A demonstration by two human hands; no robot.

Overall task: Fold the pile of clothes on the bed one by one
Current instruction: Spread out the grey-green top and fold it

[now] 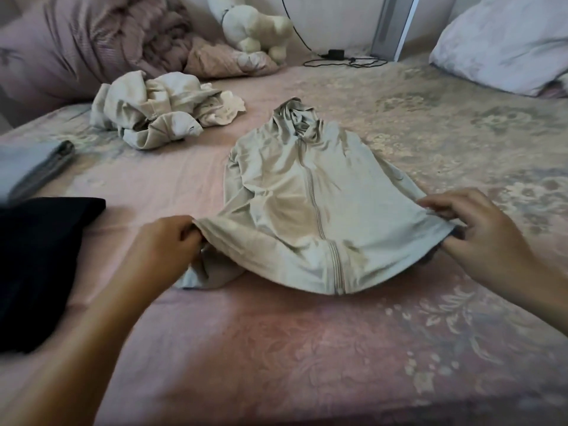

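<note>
A pale grey-green zip hoodie (307, 192) lies front-up on the pink floral bed (276, 348), hood pointing away from me. My left hand (167, 241) pinches the hem at its left corner, and my right hand (479, 229) grips the hem at the right corner. The hem is lifted slightly and stretched between them. One sleeve end bunches under the left corner. A crumpled pile of pale clothes (159, 115) sits at the back left.
A folded black garment (40, 265) lies at the left edge, with a folded grey one (30, 167) behind it. Pillows, a rumpled quilt and a white plush toy (255, 26) line the back. A black cable (344, 59) rests near the wall.
</note>
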